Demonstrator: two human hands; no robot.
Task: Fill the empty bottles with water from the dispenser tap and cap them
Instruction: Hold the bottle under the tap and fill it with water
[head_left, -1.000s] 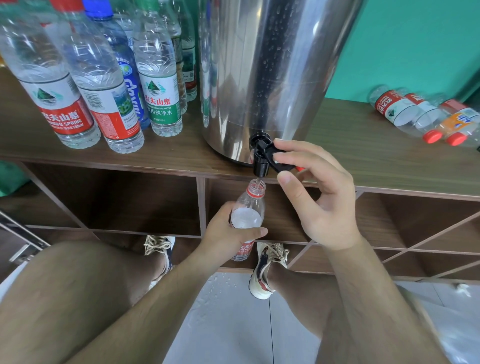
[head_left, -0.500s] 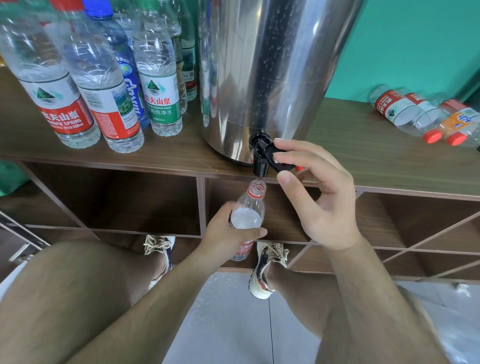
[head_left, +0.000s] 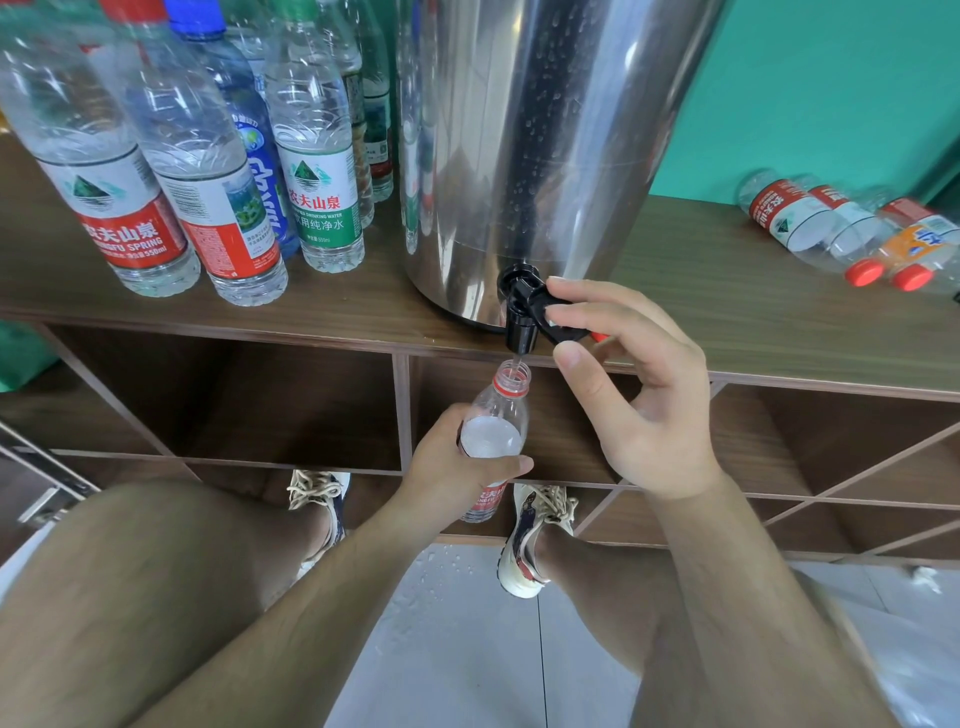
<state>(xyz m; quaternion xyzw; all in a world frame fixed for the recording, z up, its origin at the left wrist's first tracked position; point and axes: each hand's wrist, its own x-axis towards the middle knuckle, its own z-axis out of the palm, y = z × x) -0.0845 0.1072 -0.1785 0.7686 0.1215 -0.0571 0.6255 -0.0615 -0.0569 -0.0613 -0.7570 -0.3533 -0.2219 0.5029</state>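
My left hand (head_left: 457, 467) grips a small clear bottle (head_left: 496, 431) with a red neck ring, held upright with its open mouth right under the black tap (head_left: 522, 317) of the steel dispenser (head_left: 530, 145). A thin stream of water runs into it, and the water stands high, near the shoulder. My right hand (head_left: 628, 384) pinches the black tap lever between forefinger and thumb. A small red thing shows behind the fingers; I cannot tell what it is.
Several capped, water-filled bottles (head_left: 208, 171) stand on the wooden shelf top (head_left: 727, 312) left of the dispenser. Three capped bottles (head_left: 852, 234) lie on their sides at the far right. Open cubbies sit below the shelf. Water drops dot the tiled floor (head_left: 467, 649) by my shoes.
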